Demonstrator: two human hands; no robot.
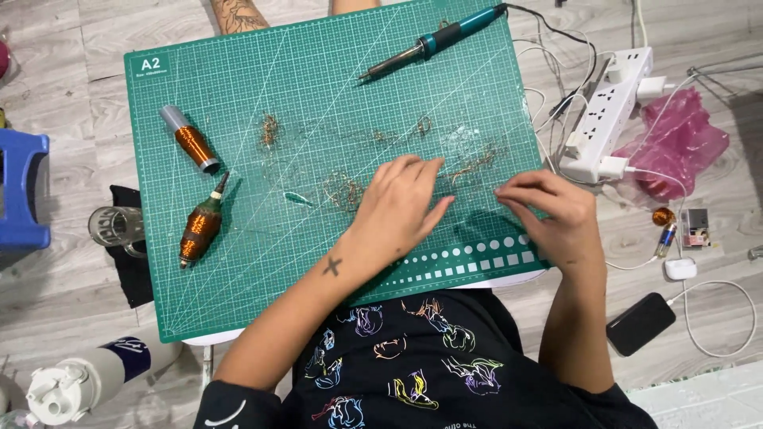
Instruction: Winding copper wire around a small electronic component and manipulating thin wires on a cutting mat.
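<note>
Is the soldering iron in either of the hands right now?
No, the soldering iron lies on the mat's far edge, apart from both hands.

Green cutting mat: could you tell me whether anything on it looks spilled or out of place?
Yes. Small tangles of copper wire scraps lie strewn across the green cutting mat, from its middle towards the hands. The left hand rests among them; the right hand is at the mat's right edge.

mat (238, 262): green (white grid) | coils (200, 230): copper | bag (675, 139): pink
</note>
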